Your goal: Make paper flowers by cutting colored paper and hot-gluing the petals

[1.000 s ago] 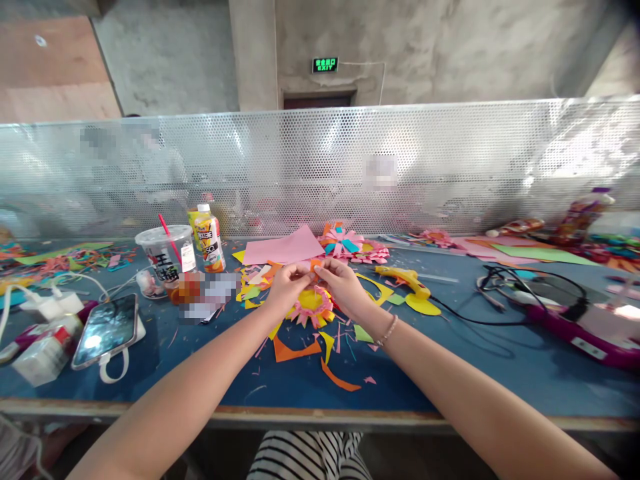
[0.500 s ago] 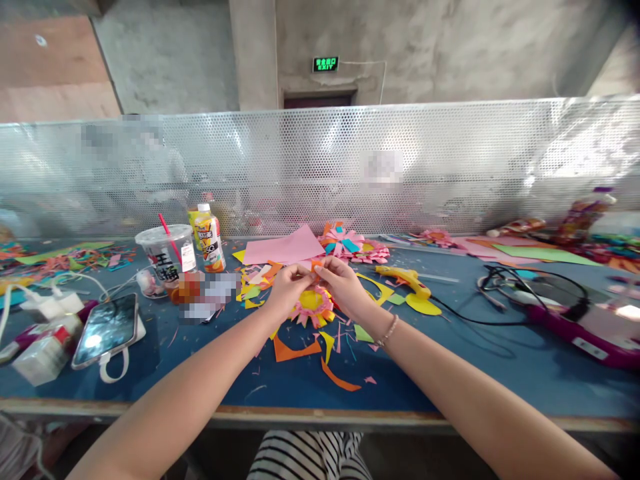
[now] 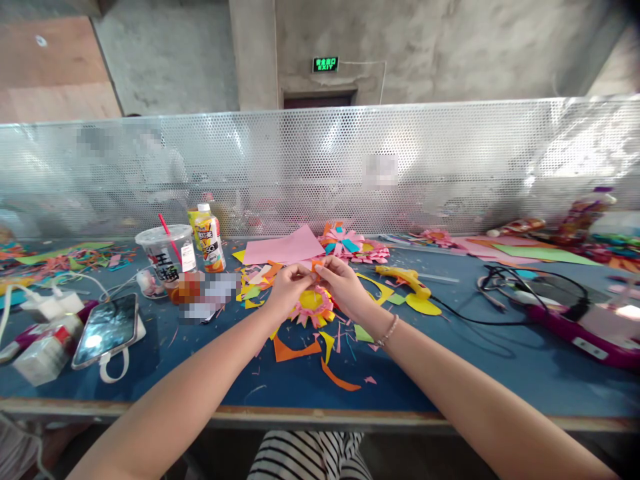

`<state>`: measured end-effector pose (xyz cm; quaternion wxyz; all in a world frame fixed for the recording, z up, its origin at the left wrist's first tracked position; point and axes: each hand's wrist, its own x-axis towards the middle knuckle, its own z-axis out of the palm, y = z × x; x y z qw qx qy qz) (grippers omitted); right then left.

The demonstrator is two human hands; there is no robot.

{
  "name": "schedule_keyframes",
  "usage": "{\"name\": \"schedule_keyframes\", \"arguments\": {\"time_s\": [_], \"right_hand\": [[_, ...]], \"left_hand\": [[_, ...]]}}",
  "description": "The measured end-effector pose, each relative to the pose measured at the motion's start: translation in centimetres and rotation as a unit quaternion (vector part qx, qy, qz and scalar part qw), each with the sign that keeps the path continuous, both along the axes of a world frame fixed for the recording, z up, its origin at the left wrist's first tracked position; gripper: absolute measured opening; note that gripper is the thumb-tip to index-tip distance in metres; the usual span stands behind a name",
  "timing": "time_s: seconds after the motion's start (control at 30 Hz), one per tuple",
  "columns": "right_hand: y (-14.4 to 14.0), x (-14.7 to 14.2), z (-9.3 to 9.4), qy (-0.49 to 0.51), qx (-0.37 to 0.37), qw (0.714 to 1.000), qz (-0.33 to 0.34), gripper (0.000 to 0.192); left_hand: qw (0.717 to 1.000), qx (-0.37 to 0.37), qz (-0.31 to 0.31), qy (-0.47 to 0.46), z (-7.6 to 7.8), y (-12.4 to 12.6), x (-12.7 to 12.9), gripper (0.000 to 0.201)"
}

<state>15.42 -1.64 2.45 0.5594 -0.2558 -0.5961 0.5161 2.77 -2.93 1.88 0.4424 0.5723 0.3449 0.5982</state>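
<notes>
Both the left hand [image 3: 287, 288] and right hand [image 3: 343, 285] pinch a small orange paper piece [image 3: 316, 265], seemingly a petal, just above the paper flower [image 3: 313, 305] on the blue table [image 3: 500, 360]. Firm fingertip pressure and an even crease would serve best.

Paper, metal and a matt top

We pinch thin orange paper [image 3: 316, 265]; behind it shiny holey metal screen [image 3: 450, 160], under it matt blue table [image 3: 450, 373].

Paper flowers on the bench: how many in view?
4, perhaps more hidden. One pink-and-yellow paper flower under the hands; a pink-blue flower and a pink-yellow flower behind them; a small pink flower farther right. Clutter at both ends may hide others.
</notes>
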Motion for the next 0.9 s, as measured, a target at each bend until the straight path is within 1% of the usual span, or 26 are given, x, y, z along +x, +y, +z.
{"name": "schedule_keyframes", "arguments": {"time_s": [0.27, 0.5, 0.73, 0.9], "right_hand": [[-0.21, 0.02, 0.21, 0.03, -0.006, 0.999, 0.014, 0.026], [-0.43, -0.01, 0.5, 0.039, -0.005, 0.999, 0.015, 0.026], [-0.38, 0.0, 0.49, 0.031, 0.003, 0.999, 0.011, 0.024], [-0.3, 0.03, 0.4, 0.041, 0.0, 0.999, 0.021, 0.022]], "left_hand": [[1.0, 0.008, -0.015, -0.005, 0.05, -0.07, 0.09, 0.021], [0.999, 0.026, 0.004, 0.023, 0.11, -0.13, 0.07, 0.022], [0.999, 0.026, 0.003, 0.025, -0.29, 0.09, 0.1, 0.021], [1.0, 0.02, 0.002, 0.021, -0.22, 0.0, 0.13, 0.021]]}}
